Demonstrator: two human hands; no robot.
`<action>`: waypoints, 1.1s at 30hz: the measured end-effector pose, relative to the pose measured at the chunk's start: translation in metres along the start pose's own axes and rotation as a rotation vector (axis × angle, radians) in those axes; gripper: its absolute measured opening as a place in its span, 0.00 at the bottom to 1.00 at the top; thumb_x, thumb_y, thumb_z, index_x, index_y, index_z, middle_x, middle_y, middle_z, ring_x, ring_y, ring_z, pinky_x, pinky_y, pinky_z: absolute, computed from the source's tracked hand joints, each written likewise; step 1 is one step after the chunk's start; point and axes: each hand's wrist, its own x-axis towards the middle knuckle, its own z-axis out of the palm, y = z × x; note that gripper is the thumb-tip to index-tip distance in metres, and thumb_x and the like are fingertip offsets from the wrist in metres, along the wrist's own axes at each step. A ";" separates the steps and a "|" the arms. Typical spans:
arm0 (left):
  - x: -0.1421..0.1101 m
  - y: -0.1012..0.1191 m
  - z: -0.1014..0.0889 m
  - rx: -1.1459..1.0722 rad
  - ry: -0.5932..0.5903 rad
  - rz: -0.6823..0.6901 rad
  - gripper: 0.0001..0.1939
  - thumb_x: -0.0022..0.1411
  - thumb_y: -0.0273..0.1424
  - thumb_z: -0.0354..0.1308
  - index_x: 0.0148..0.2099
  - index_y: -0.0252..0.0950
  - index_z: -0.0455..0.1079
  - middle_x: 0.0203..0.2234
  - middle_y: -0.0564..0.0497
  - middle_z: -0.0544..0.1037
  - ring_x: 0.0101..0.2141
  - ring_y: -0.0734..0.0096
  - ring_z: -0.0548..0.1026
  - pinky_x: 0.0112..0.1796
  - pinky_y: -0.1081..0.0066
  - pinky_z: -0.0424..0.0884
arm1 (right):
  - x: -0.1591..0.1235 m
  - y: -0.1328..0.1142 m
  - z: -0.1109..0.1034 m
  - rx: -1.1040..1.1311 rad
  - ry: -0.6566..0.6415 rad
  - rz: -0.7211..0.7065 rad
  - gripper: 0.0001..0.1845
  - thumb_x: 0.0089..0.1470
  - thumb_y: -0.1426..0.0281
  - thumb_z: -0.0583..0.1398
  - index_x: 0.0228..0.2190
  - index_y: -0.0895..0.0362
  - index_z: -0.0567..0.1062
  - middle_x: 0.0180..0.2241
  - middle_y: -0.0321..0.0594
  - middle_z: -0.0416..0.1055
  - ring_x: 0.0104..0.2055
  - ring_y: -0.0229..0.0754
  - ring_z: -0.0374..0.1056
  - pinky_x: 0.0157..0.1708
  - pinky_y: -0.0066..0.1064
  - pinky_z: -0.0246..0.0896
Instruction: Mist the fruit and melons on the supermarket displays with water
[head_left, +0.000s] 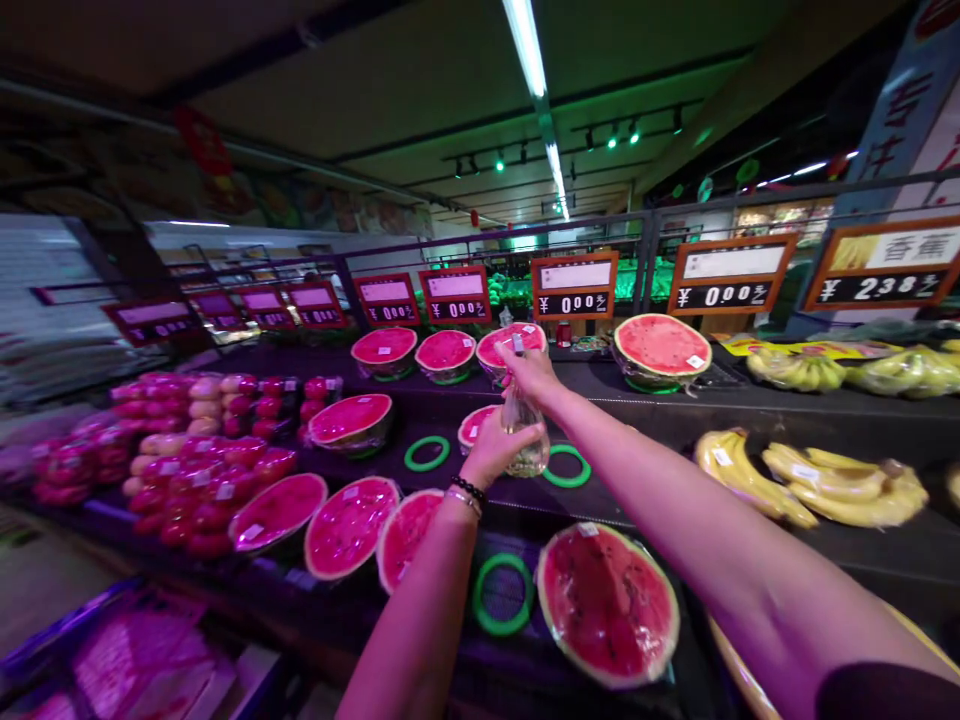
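So both hands were on one clear bottle (pixel 529 458), pretty much upright in front of the shelf (pixel 645 408), long axis running up and down. Right hand (pixel 531 370) was up top, fingers curled in around the neck, tho I couldn't tell exactly what the tips were pinching. Left hand (pixel 495 447) sat lower, thumb laid across the bottle's side, other fingers too hidden to call. The melon half (pixel 491 348) was just past the right fingers, so that hand was the nearer one; a green ring (pixel 568 484) showed right of the bottle
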 end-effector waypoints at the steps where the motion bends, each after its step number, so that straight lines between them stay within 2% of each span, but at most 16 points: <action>1: -0.006 -0.005 -0.009 -0.011 0.010 -0.001 0.20 0.59 0.43 0.71 0.48 0.35 0.79 0.41 0.47 0.86 0.44 0.54 0.82 0.47 0.59 0.77 | 0.000 0.001 0.014 0.001 -0.021 -0.003 0.31 0.68 0.39 0.60 0.38 0.55 0.78 0.21 0.36 0.75 0.21 0.44 0.76 0.21 0.29 0.69; 5: -0.053 -0.028 -0.036 -0.065 0.089 -0.059 0.26 0.59 0.42 0.72 0.57 0.37 0.77 0.50 0.45 0.86 0.50 0.53 0.83 0.55 0.57 0.77 | -0.016 0.015 0.065 -0.039 -0.141 -0.014 0.29 0.67 0.39 0.62 0.37 0.53 0.77 0.23 0.36 0.76 0.24 0.44 0.78 0.23 0.29 0.69; 8: -0.104 -0.049 -0.044 -0.077 0.164 -0.158 0.27 0.60 0.42 0.72 0.58 0.36 0.76 0.50 0.43 0.86 0.50 0.50 0.83 0.53 0.56 0.78 | -0.045 0.033 0.099 -0.111 -0.241 0.003 0.31 0.66 0.37 0.61 0.32 0.53 0.76 0.23 0.37 0.77 0.25 0.45 0.78 0.27 0.31 0.69; 13: -0.192 -0.081 -0.041 -0.069 0.263 -0.280 0.29 0.58 0.39 0.71 0.60 0.37 0.74 0.54 0.41 0.85 0.55 0.46 0.82 0.59 0.49 0.76 | -0.111 0.065 0.151 -0.244 -0.355 0.020 0.32 0.68 0.40 0.60 0.25 0.53 0.75 0.23 0.40 0.76 0.32 0.48 0.79 0.37 0.34 0.68; 17: -0.254 -0.093 -0.027 -0.081 0.321 -0.379 0.33 0.57 0.38 0.70 0.63 0.36 0.71 0.53 0.42 0.84 0.52 0.47 0.81 0.57 0.47 0.76 | -0.162 0.084 0.174 -0.246 -0.475 -0.001 0.26 0.69 0.44 0.62 0.33 0.54 0.78 0.33 0.42 0.81 0.40 0.50 0.80 0.42 0.34 0.68; 20: -0.294 -0.096 -0.010 -0.098 0.354 -0.464 0.33 0.56 0.40 0.70 0.62 0.36 0.70 0.52 0.42 0.84 0.51 0.48 0.81 0.55 0.50 0.76 | -0.196 0.098 0.175 -0.202 -0.562 0.009 0.23 0.69 0.45 0.62 0.40 0.53 0.77 0.38 0.43 0.83 0.42 0.50 0.81 0.46 0.36 0.68; 23: -0.325 -0.094 0.012 -0.141 0.355 -0.563 0.28 0.55 0.39 0.70 0.56 0.36 0.70 0.46 0.44 0.84 0.44 0.53 0.81 0.48 0.56 0.77 | -0.230 0.115 0.165 -0.167 -0.623 0.073 0.23 0.68 0.45 0.62 0.37 0.52 0.75 0.32 0.39 0.81 0.33 0.48 0.81 0.39 0.35 0.68; 25: -0.341 -0.091 0.026 -0.214 0.335 -0.595 0.28 0.55 0.36 0.70 0.56 0.36 0.69 0.45 0.46 0.84 0.43 0.55 0.81 0.46 0.57 0.78 | -0.253 0.127 0.156 -0.145 -0.630 0.138 0.24 0.69 0.44 0.60 0.35 0.51 0.74 0.26 0.36 0.79 0.27 0.47 0.80 0.32 0.34 0.67; 29: -0.358 -0.085 0.053 -0.367 0.281 -0.559 0.37 0.52 0.30 0.70 0.63 0.38 0.65 0.54 0.45 0.83 0.51 0.54 0.81 0.53 0.57 0.78 | -0.289 0.146 0.128 -0.120 -0.575 0.276 0.27 0.68 0.40 0.56 0.34 0.50 0.69 0.23 0.36 0.78 0.25 0.48 0.80 0.28 0.34 0.67; 33: -0.360 -0.082 0.077 -0.332 0.148 -0.596 0.30 0.50 0.37 0.74 0.54 0.37 0.70 0.44 0.49 0.83 0.41 0.60 0.79 0.43 0.62 0.77 | -0.300 0.143 0.084 -0.078 -0.500 0.328 0.26 0.67 0.41 0.58 0.42 0.51 0.71 0.27 0.36 0.79 0.30 0.49 0.81 0.34 0.36 0.70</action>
